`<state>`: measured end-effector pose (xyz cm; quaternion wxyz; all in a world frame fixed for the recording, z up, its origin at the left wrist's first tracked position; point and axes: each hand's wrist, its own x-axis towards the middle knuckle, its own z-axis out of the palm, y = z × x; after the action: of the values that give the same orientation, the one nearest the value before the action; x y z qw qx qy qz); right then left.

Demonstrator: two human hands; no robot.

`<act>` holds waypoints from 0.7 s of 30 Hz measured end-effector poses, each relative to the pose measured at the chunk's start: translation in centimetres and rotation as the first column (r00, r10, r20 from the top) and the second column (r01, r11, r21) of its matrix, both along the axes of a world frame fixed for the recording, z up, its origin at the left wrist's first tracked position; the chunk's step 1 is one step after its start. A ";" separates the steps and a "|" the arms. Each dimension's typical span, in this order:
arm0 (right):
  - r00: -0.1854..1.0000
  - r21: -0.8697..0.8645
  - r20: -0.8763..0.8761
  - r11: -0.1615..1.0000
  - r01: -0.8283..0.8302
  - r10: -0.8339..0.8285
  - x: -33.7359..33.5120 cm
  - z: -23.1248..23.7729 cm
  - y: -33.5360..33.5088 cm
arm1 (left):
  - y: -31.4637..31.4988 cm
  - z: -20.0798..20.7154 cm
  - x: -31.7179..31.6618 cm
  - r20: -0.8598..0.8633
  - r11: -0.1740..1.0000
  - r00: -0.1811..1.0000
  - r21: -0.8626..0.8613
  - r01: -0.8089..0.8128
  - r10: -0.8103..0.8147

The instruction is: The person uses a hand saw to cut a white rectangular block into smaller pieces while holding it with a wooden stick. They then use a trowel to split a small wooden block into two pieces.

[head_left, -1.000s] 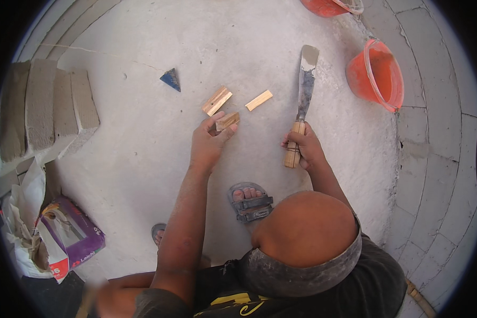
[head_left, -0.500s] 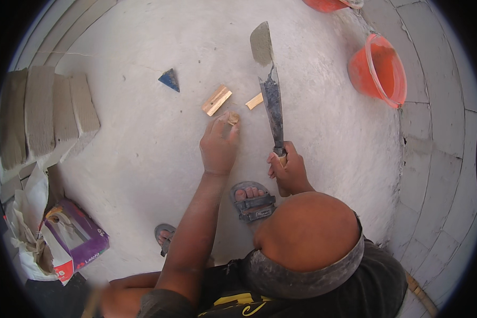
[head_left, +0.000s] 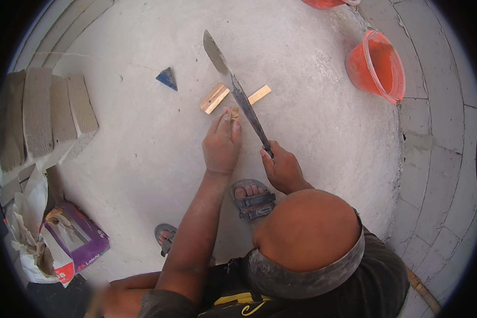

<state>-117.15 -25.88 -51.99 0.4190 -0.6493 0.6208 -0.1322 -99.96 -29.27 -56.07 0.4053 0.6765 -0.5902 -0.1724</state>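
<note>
My right hand [head_left: 285,167] is wrapped round the handle of a machete [head_left: 246,103]. Its long dark blade slants up to the left, turned nearly edge-on, and crosses just beside my left fingertips. My left hand [head_left: 220,146] pinches a small wood piece [head_left: 235,113] low over the floor; the fingers partly cover it. A short wood block [head_left: 214,98] lies just beyond those fingers. To the right of the blade rests a thin wood strip [head_left: 260,94]; the blade hides its near end in part.
A blue triangular piece [head_left: 167,78] lies on the pale floor [head_left: 127,127]. Red buckets [head_left: 358,69] stand at right by a block wall [head_left: 434,122]. Grey blocks [head_left: 37,114], a torn white sack [head_left: 33,193] and a purple carton [head_left: 93,241] are at left. My sandalled foot [head_left: 253,199] is near the machete.
The machete has swung from nearly upright to leaning left, and its blade has turned edge-on near the held wood piece. More of the thin strip now shows. My left hand has barely moved.
</note>
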 end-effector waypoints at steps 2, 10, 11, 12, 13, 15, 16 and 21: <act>1.000 0.053 -0.031 0.999 -0.001 0.003 -0.1 0.3 0.0 | 0.1 0.5 0.0 -0.043 0.999 0.999 0.043 0.000 0.002; 0.987 0.103 -0.133 0.992 -0.073 0.087 0.1 0.5 -0.3 | 0.3 -0.1 0.5 -0.028 1.000 1.000 -0.024 0.007 -0.008; 0.984 0.140 -0.145 0.987 -0.081 0.101 0.1 0.6 -0.4 | 0.3 -0.1 0.6 -0.031 1.000 0.999 -0.010 0.010 -0.010; 0.987 0.118 -0.142 0.991 -0.054 0.071 0.2 0.7 -0.2 | 0.4 -0.1 0.6 -0.034 1.000 0.999 -0.021 0.010 -0.011; 0.990 0.097 -0.137 0.995 -0.027 0.040 0.3 0.9 0.0 | 0.4 0.0 0.6 -0.037 0.999 0.999 -0.032 0.011 -0.012; 0.992 0.043 -0.124 0.999 -0.012 0.017 0.3 1.0 0.2 | 0.3 0.0 0.6 -0.035 0.999 0.999 -0.045 0.012 -0.014; 0.993 0.008 -0.116 1.000 -0.023 0.024 0.2 1.0 0.2 | 0.3 -0.1 0.6 -0.031 0.999 0.999 -0.047 0.014 -0.015; 0.978 0.094 -0.181 0.991 -0.091 0.107 0.3 1.2 0.0 | 0.3 -0.2 0.6 -0.024 1.000 1.000 -0.029 0.009 -0.010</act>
<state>-116.81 -25.89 -50.78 0.3926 -0.6704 0.6292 -0.0233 -99.36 -28.95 -56.25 0.4211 0.6657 -0.5910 -0.1739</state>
